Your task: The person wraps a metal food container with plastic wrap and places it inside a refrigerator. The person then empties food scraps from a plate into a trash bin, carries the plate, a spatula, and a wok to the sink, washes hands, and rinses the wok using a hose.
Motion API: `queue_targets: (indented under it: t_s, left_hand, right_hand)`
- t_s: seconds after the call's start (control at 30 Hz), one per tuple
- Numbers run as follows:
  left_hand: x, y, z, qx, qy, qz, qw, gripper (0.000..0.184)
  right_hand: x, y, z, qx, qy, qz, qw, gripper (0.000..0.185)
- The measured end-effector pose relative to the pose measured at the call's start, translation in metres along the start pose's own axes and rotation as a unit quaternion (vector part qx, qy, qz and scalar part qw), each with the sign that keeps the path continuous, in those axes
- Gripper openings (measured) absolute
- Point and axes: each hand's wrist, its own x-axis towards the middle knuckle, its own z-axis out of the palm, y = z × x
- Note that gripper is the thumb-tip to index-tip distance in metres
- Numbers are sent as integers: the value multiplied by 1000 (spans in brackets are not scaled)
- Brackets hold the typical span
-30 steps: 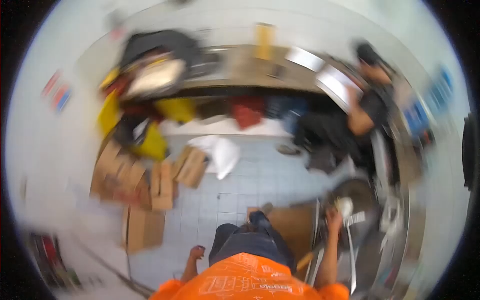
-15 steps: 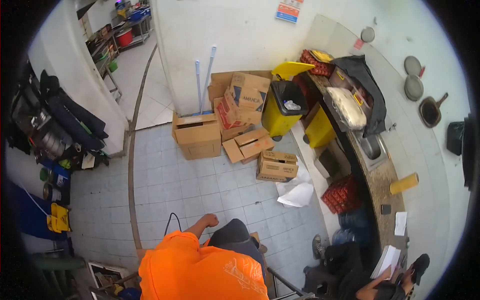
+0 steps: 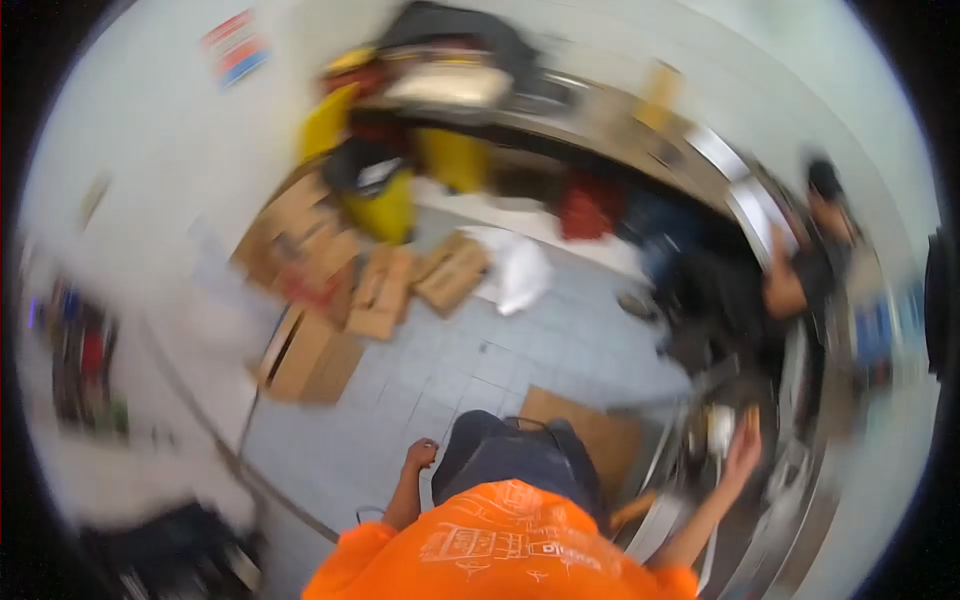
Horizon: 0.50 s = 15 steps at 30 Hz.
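Note:
My left hand (image 3: 422, 454) hangs beside my left knee, its fingers curled in and no object showing in them. My right hand (image 3: 742, 450) reaches out to the right, smeared by motion. A small tan thing (image 3: 753, 416) shows at its fingertips; whether the fingers grip it is unclear. Just left of that hand is a blurred white thing (image 3: 719, 430), among metal rails and dark gear. A flat brown cardboard sheet (image 3: 580, 432) lies beyond my right leg.
Cardboard boxes (image 3: 320, 355) stand on the tiled floor near a yellow bin (image 3: 385, 210) and a white sheet (image 3: 515, 270). A counter (image 3: 610, 115) with a sink runs along the wall. Another person (image 3: 800, 275) in dark clothes sits at right, holding white paper (image 3: 760, 215).
My view has swung to the right, toward the counter and the seated person. My right hand has come into view, stretched out to the right. My left hand stays curled by my knee.

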Motion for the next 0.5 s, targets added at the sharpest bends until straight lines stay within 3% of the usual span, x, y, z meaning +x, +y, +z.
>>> queue_targets:
  t_s: [0.03, 0.07, 0.13, 0.17, 0.27, 0.33, 0.4, 0.43, 0.5]
  left_hand:
    - [12, 2, -4, -68, -2, 3, 998, 35]
    - [-25, 42, -16, 2, -10, 19, 1000, 32]
    - [24, 3, -13, 120, -14, 197, 973, 33]
    - [17, 14, -15, 104, -60, 198, 973, 32]
    - [11, 24, -22, 116, -152, 191, 963, 31]
    - [-4, 49, -30, 259, -162, 201, 931, 28]
    - [11, 47, -33, 222, -201, 153, 942, 27]
    - [15, 48, -29, 176, -202, 111, 957, 25]
    - [68, 23, -19, 239, -216, 175, 930, 22]
  right_hand:
    - [-22, -23, 45, -18, 32, -38, 999, 43]
    - [-30, -35, 53, -4, 24, -42, 999, 46]
    - [-55, -64, 82, -41, 52, -50, 997, 45]
    - [-68, -71, 85, -30, 18, -85, 996, 39]
    - [-140, -125, 150, -10, -15, -59, 998, 31]
    - [-190, -146, 181, 15, -43, -38, 998, 26]
    - [-252, -169, 208, -81, -86, -52, 992, 23]
    - [-288, -187, 224, -53, -95, 5, 994, 16]
    - [-350, -205, 251, -40, -160, 70, 984, 12]
